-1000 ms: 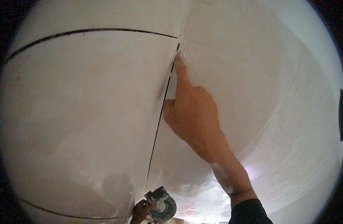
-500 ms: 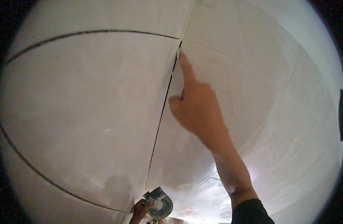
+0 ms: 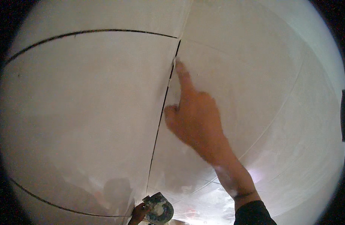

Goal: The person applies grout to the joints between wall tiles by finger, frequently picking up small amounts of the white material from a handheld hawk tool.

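My right hand (image 3: pixel 196 116) reaches up over pale tiles, its index finger stretched out, thumb apart, other fingers curled. The fingertip touches a narrow dark joint (image 3: pixel 163 107) running from top to bottom between the tiles. A bit of whitish paste (image 3: pixel 174 62) shows at the fingertip, and another light fleck sits lower in the joint. Low in the picture, my left hand (image 3: pixel 138 213) is closed on the edge of a dark, smeared round tub (image 3: pixel 159 210) with whitish paste in it. Most of that hand's fingers are hidden.
Large pale tiles (image 3: pixel 78 108) spread out on both sides. Another dark joint (image 3: pixel 105 30) curves across the upper left, and one more joint (image 3: pixel 48 201) lies at the lower left. Thin light joints (image 3: pixel 277 112) cross the right side. Bright glare (image 3: pixel 210 204) shines at the bottom.
My right hand has moved down and slightly left, its fingertip sliding along the dark joint. The tub in my left hand has sunk a little and tilted.
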A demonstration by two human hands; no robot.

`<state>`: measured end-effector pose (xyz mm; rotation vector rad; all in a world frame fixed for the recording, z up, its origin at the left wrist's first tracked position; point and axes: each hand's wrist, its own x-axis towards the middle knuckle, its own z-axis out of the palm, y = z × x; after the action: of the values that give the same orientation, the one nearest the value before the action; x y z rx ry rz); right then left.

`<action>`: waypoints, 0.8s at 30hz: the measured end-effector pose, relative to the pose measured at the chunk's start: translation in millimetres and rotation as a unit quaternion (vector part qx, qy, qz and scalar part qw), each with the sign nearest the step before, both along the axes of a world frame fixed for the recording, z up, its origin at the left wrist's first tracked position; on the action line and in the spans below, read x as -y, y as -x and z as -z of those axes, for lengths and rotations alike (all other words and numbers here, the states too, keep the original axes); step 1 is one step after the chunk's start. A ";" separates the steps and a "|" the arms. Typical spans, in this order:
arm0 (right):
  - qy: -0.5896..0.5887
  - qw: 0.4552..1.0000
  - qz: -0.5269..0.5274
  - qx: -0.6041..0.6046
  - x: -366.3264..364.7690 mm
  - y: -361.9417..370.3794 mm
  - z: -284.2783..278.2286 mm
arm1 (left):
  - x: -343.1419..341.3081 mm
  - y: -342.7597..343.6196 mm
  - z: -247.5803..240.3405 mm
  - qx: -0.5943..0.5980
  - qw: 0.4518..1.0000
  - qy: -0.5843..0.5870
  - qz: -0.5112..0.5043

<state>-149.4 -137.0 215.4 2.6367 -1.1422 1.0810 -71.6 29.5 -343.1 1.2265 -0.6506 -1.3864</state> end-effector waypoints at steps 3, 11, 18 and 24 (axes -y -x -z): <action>-0.020 0.999 -0.038 0.023 -1.6 5.0 -7.5 | -2.5 -1.4 -9.7 -0.016 1.000 -0.010 -0.005; 0.043 0.993 -0.066 0.088 24.8 -3.0 28.8 | 11.8 2.3 19.0 -0.041 0.999 -0.006 0.011; -0.064 0.997 -0.028 0.026 11.7 -2.5 93.9 | 6.9 3.3 30.2 -0.049 0.999 -0.004 0.019; -0.116 0.988 -0.106 -0.011 10.4 13.9 114.8 | 16.7 3.3 32.4 -0.059 0.998 0.005 0.022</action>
<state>-163.3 -147.4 100.5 3.0005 -1.0603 1.0031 -74.9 12.8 -375.5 1.1184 -0.6050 -1.4784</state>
